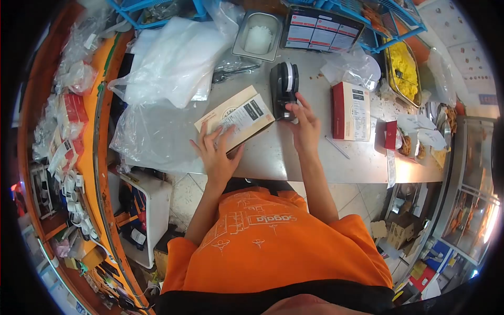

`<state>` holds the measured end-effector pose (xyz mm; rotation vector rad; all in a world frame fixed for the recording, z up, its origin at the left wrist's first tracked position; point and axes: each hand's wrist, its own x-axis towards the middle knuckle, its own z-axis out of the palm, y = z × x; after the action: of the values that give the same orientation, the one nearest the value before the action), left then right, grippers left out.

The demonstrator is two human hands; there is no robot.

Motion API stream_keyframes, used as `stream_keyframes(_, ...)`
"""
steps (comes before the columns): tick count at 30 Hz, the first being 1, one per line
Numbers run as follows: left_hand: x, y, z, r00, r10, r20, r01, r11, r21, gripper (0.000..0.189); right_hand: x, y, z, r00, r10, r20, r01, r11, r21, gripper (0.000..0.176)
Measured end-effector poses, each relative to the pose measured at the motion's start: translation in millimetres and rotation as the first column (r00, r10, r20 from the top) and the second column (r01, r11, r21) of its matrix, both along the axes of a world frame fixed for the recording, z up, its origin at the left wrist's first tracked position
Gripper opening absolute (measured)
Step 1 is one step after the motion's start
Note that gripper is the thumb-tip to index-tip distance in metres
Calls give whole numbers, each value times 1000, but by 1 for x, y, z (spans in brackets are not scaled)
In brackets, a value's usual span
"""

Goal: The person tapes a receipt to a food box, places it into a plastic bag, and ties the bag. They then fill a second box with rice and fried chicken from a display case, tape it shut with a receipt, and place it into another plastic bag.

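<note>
A cream cardboard box (214, 118) with a printed paper receipt (247, 114) on top lies tilted on the steel table. My left hand (215, 152) grips its near edge, fingers over the top and thumb at the near right side. Just right of the box stands a black tape dispenser (278, 86) with a white roll. At its near end, my right hand (305, 123) has its fingers curled against the dispenser, index finger along the right side. Whatever lies between those fingertips is too small to make out.
A red box with a receipt (358, 113) stands to the right, a pen (337, 147) beside it. Plastic bags (168, 58) cover the left. Behind are a metal container (236, 39), a tablet (321, 31) and a tray of yellow food (403, 68). Opened food boxes (417, 128) sit far right.
</note>
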<state>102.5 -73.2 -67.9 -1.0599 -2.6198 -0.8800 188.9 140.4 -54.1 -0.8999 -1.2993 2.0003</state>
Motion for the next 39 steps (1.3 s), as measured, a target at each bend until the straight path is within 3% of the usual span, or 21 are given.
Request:
stream_keyframes(2,-1,-1,-5,1000,-14,-10,14,999,42,49,6,-16,2,998,-23,-64,19,998,-64,18)
stream_keyframes(4,-1,0,-5,1000,-11,-6,11,999,44,49,13,-30,-10,994,-93,-62,103,974,200,12)
stream_keyframes(9,3,0,10,1000,-4,-27,4,1000,-1,49,10,-36,-13,988,-156,-20,153,930,335,12)
stream_keyframes(12,9,11,57,995,76,71,-59,976,-210,48,-3,-14,-12,988,-154,5,146,951,274,14)
stream_keyframes(14,1,30,78,999,6,-48,-9,999,-50,45,-8,1,4,970,-87,228,24,964,266,13)
stream_keyframes(15,-12,49,86,992,-128,19,127,991,42,49,-7,6,4,927,-126,354,-46,897,440,13)
stream_keyframes(16,-28,73,89,962,-264,75,251,957,143,53,-8,7,6,927,-129,352,-44,895,444,13)
stream_keyframes(18,-53,123,63,853,-445,274,397,893,213,68,-11,8,12,745,-530,404,-197,404,893,16)
stream_keyframes(19,-61,144,52,832,-463,307,426,886,181,77,-16,14,11,747,-534,397,-194,396,897,16)
stream_keyframes(21,-68,165,35,813,-477,334,451,878,159,86,-31,33,7,958,-217,187,41,750,660,20)
stream_keyframes(22,-68,170,30,813,-480,330,461,877,137,91,-38,39,10,959,-216,183,41,745,666,20)
stream_keyframes(24,-69,175,22,813,-485,321,475,872,114,96,-50,50,16,977,-12,211,-75,914,399,18)
stream_keyframes(25,-69,175,21,810,-481,336,463,876,138,97,-59,56,22,978,-15,208,-71,913,401,18)
stream_keyframes(27,-70,175,17,805,-479,350,451,877,162,98,-73,70,40,990,-102,-94,102,995,-6,20)
stream_keyframes(30,-75,171,6,807,-504,308,484,863,145,93,-73,84,103,1000,6,15,-8,984,175,16)
stream_keyframes(33,-78,165,21,826,-521,217,434,832,345,87,-39,66,129,993,105,49,-115,931,346,18)
stream_keyframes(34,-65,150,60,517,-559,648,85,787,611,80,-30,58,125,994,99,46,-109,931,349,18)
stream_keyframes(35,-57,143,82,3,-624,782,-353,731,584,73,-21,48,113,982,184,27,-179,896,406,17)
stream_keyframes(36,-53,145,83,1,-624,782,-355,730,583,73,-12,39,99,961,275,16,-251,851,462,16)
stream_keyframes(38,-47,151,84,51,-564,824,-33,824,566,75,-1,17,66,970,245,-8,-217,875,433,16)
stream_keyframes(39,-46,159,68,248,-661,709,51,739,671,73,2,7,50,977,208,-38,-175,897,405,17)
